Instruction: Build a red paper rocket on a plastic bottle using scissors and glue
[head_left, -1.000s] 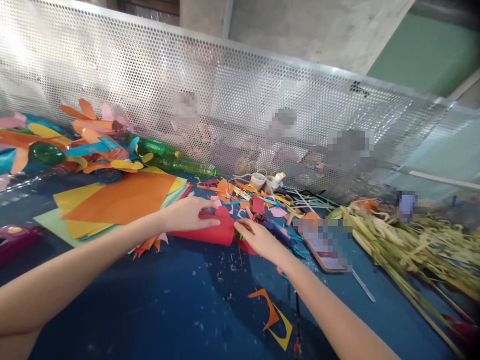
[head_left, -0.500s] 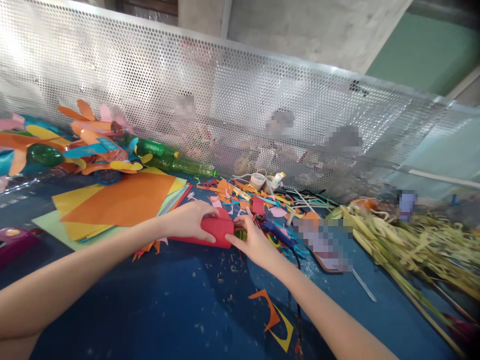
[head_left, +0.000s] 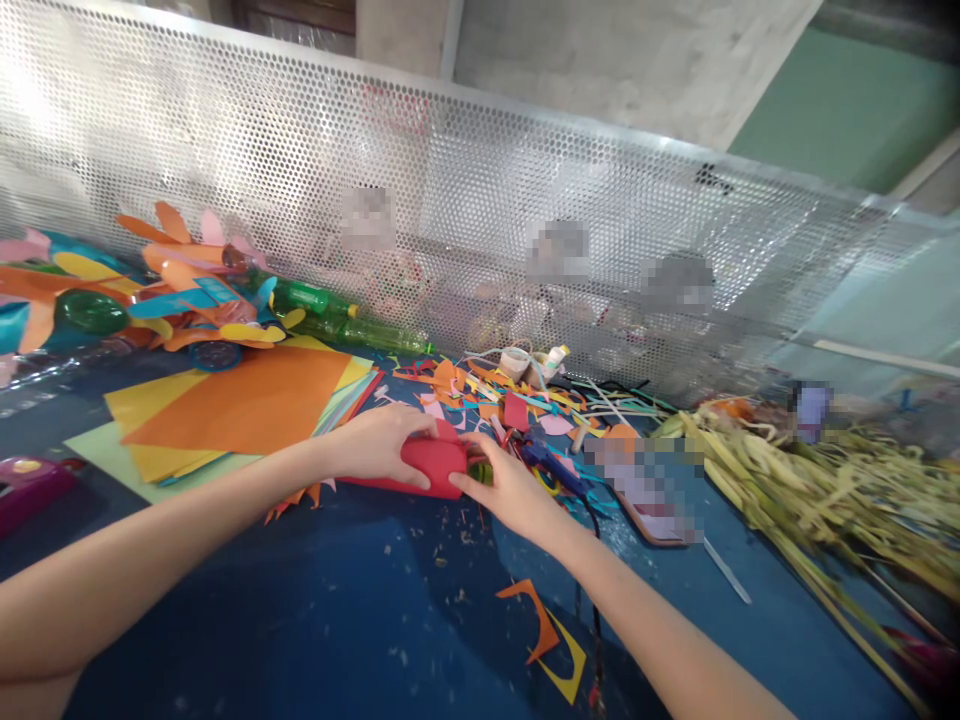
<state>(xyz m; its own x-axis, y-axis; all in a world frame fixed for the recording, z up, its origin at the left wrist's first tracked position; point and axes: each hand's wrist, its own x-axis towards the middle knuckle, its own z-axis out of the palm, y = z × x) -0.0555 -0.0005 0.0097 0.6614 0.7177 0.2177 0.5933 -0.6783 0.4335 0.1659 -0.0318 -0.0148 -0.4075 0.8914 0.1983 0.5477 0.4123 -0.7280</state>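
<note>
On the blue table [head_left: 300, 620], both hands [head_left: 379, 442] grip plain red paper [head_left: 439, 460], curved into a roll.

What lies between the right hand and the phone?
In the head view, a blue tool lies between the right hand and the phone, with blue scraps beside it.
</note>
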